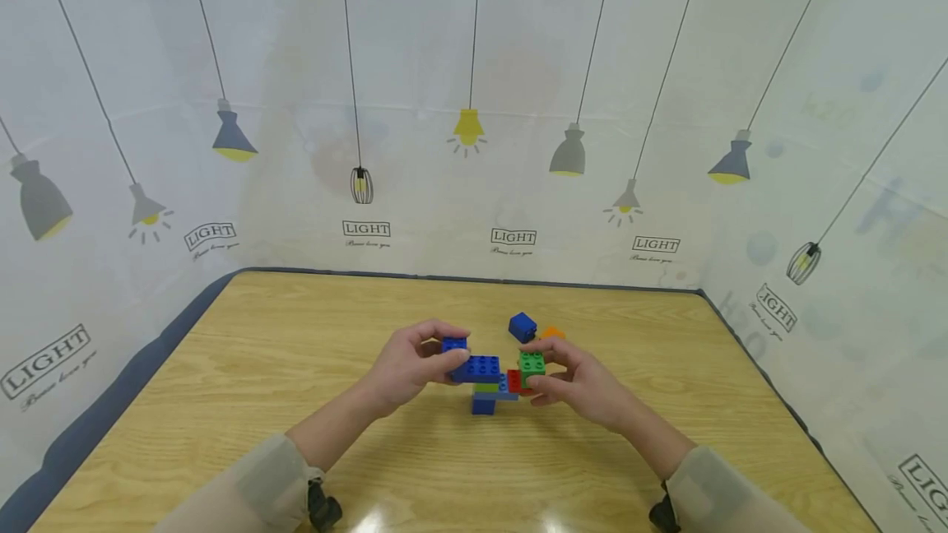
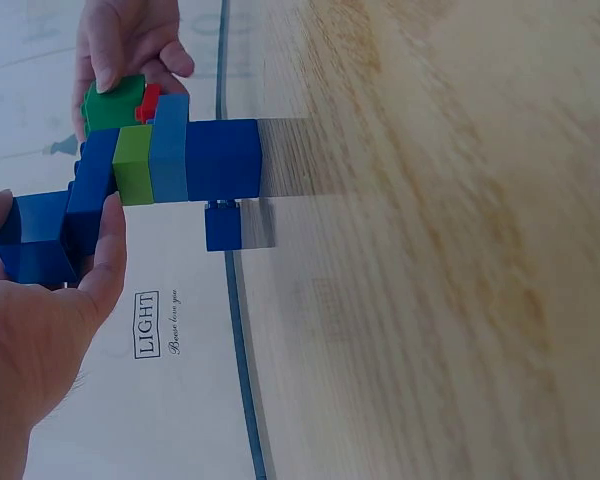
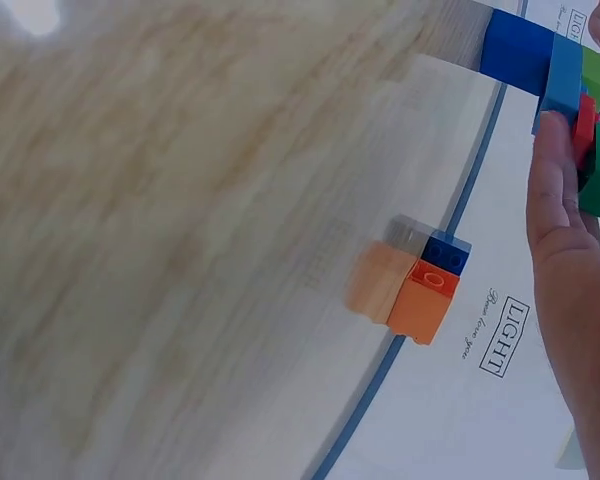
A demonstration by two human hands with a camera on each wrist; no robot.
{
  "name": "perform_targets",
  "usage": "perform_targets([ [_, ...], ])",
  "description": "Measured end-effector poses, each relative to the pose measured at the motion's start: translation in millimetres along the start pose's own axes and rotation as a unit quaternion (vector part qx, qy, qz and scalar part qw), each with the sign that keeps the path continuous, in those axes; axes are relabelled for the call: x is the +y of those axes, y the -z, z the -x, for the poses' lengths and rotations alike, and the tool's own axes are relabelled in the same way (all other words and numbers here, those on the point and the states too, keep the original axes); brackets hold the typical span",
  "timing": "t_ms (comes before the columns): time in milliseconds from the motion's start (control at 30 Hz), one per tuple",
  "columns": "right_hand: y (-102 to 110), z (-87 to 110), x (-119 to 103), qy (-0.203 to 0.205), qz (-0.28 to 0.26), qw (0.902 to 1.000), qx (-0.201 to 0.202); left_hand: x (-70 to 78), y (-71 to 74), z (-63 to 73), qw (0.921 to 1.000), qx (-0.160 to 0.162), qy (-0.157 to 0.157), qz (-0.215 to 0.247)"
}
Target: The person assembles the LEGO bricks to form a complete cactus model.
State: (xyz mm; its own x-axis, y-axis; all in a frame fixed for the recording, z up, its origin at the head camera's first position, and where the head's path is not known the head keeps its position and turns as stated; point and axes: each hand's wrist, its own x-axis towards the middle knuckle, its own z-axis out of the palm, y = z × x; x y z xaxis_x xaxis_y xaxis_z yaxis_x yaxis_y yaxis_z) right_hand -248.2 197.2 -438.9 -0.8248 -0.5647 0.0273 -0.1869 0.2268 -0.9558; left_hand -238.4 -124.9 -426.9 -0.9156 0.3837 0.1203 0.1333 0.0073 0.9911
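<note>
A structure of toy building bricks stands on the table between both hands. Its base is a blue brick [image 1: 484, 407], with a light blue brick [image 2: 169, 150] above it, then a lime-green brick [image 2: 134, 165] and a longer blue brick [image 1: 485, 367]. At the upper left end, my left hand [image 1: 403, 370] pinches a small blue brick [image 1: 454, 343] between thumb and fingers. On the other side a red brick [image 1: 514, 380] sits on the light blue one. My right hand [image 1: 585, 385] grips a green brick [image 1: 532, 363] over the red brick, fingers partly hiding both.
Behind the structure lie a loose blue brick [image 1: 522, 326] and an orange brick [image 3: 420, 308], the latter partly covered by the right hand in the head view. The wooden table [image 1: 311, 319] ends at a wall covering [image 1: 415, 253] printed with lamps.
</note>
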Motion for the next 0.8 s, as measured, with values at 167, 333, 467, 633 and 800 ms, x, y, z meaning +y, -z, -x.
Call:
perform_targets([
  [167, -0.5, 1.2, 3.0, -0.003, -0.005, 0.9999, 0.011, 0.6, -0.3, 0.1, 1.0000, 0.000, -0.001, 0.002],
  [333, -1.4, 1.8, 4.3, -0.012, -0.005, 0.9997, 0.023, -0.7, -0.4, -0.4, 1.0000, 0.000, 0.003, 0.005],
  [467, -1.8, 2.0, 4.0, -0.014, -0.005, 0.9996, 0.025, -1.0, -0.5, -0.4, 1.0000, 0.002, 0.004, 0.003],
  [633, -1.9, 1.7, 3.8, -0.014, -0.012, 0.9995, 0.024, 0.3, -1.1, 0.0, 1.0000, 0.001, 0.000, 0.000],
  [800, -2.0, 1.2, 3.8, -0.014, -0.018, 0.9994, 0.025, 0.9, -1.4, 0.5, 1.0000, 0.001, -0.001, -0.001],
])
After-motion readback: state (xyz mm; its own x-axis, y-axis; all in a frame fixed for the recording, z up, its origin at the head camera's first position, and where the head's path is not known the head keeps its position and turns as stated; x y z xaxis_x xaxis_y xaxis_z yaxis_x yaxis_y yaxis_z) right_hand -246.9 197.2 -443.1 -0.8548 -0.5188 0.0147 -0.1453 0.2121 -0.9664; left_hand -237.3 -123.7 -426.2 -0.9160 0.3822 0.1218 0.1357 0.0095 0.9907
